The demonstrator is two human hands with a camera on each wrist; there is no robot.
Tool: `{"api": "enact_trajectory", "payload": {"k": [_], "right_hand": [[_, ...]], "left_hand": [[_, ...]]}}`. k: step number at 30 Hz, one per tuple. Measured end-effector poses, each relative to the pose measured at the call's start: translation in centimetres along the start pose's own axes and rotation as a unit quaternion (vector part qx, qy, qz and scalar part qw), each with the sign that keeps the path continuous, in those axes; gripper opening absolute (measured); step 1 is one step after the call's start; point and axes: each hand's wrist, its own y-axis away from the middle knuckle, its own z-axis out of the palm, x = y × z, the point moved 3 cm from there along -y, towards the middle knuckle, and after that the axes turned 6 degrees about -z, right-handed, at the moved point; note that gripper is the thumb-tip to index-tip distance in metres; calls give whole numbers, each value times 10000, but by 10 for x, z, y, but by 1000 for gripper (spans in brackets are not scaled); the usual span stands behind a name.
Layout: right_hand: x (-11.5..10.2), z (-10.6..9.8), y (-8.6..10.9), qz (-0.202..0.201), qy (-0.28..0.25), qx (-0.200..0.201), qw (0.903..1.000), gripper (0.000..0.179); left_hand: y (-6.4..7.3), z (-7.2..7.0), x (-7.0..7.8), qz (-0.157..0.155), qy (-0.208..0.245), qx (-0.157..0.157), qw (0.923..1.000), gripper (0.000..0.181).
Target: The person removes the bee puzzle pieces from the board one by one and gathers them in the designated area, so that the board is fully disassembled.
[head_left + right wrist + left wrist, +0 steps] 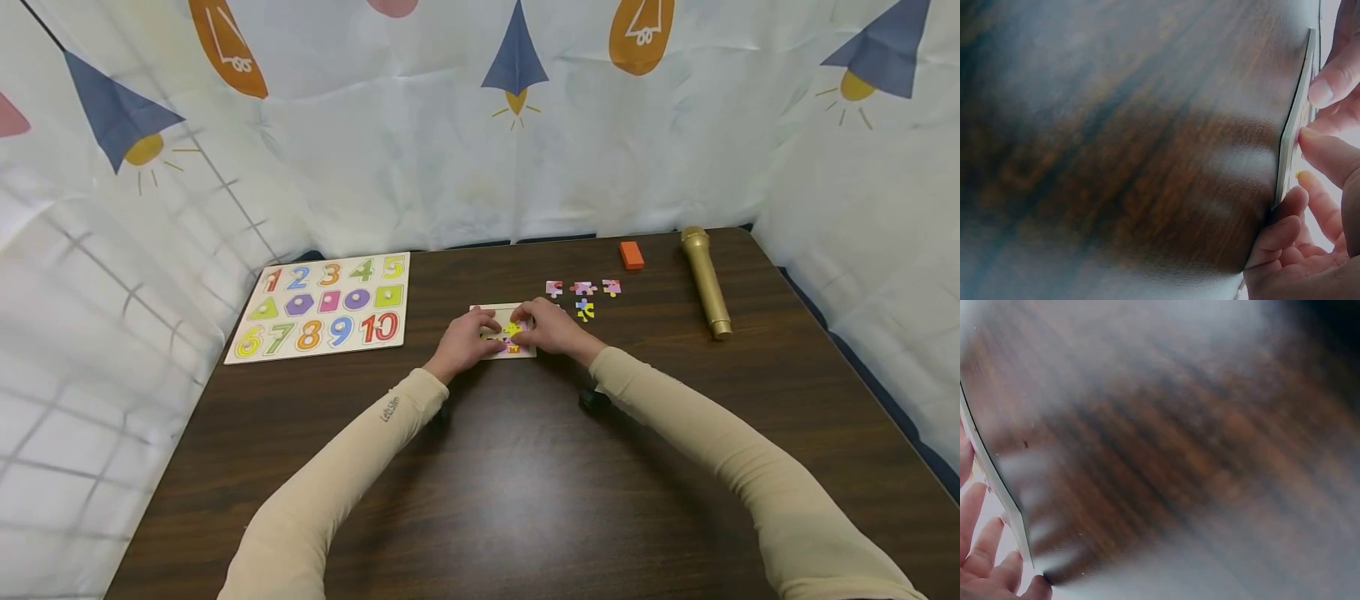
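A small, pale jigsaw board (504,313) lies on the table between both hands, with yellow and pink puzzle pieces (512,328) in it. From the left side, my left hand (461,342) reaches over the board, its thumb and fingers spread and touching the pieces. My right hand (557,328) rests over the right side, thumb and index fingertips apart on the pieces. In the right wrist view, the right fingers (1322,150) meet the board's edge (1286,153). The hands cover part of the picture.
Several loose jigsaw pieces (583,288) lie just beyond the right hand. An orange block (632,255) and a gold microphone (706,283) are farther right. A number-and-shape board (318,302) lies at the left. Hanging printed cloth (450,167) borders the dark wooden table (510,500).
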Motion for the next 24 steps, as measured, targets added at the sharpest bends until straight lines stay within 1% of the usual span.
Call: {"api": "enact_trajectory", "payload": {"k": [6,11,15,19,24], "right_hand": [[-1,0,1,8,-13,8,10000,39],[-1,1,1,-19,-77,104,9999,38],[-1,1,2,-104,-77,149,9998,36],[0,0,2,-172,-82,109,9998,36],[0,-3,3,-258,-3,8,9997,36]], "left_hand": [[1,1,-1,-125,51,-49,9999,31],[1,2,-3,-98,84,-3,9999,29],[2,1,-2,-9,145,65,9999,29],[2,1,-1,54,153,95,9998,30],[2,1,-2,13,167,84,9998,31]]}}
